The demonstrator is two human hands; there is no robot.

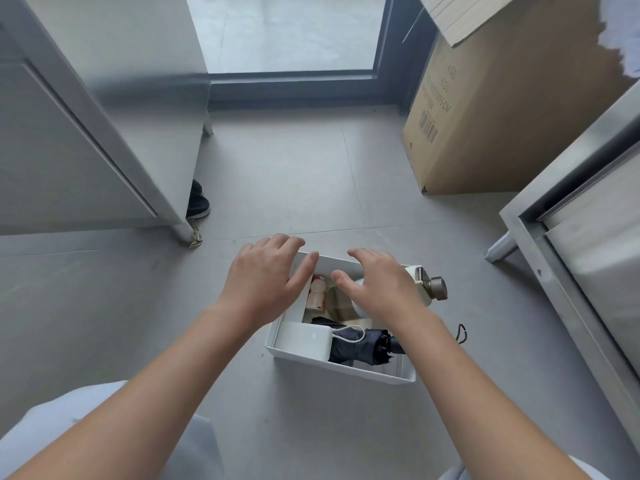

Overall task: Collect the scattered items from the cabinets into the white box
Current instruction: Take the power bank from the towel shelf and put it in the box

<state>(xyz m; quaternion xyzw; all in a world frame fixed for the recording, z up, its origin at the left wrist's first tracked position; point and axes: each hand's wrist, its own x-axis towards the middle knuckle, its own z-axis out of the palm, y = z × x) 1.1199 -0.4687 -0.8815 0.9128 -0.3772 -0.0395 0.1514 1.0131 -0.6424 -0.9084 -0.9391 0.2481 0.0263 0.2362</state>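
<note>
The white box [341, 367] stands on the grey floor in the middle of the head view. Inside it lie a white power bank [304, 339] with a short cord, a folded dark blue umbrella [363, 344], a small pinkish bottle [317, 294] and a white flask whose grey cap [437, 287] sticks out over the right rim. My left hand [266, 278] hovers over the box's far left corner, fingers spread and holding nothing. My right hand [377, 284] hovers over the flask, fingers apart, hiding most of its body.
A grey cabinet [86, 140] stands at the left with a dark shoe [199, 202] behind its leg. A second cabinet [581, 244] is at the right. A large cardboard box [502, 109] sits at the back right, beside a dark window frame [294, 86].
</note>
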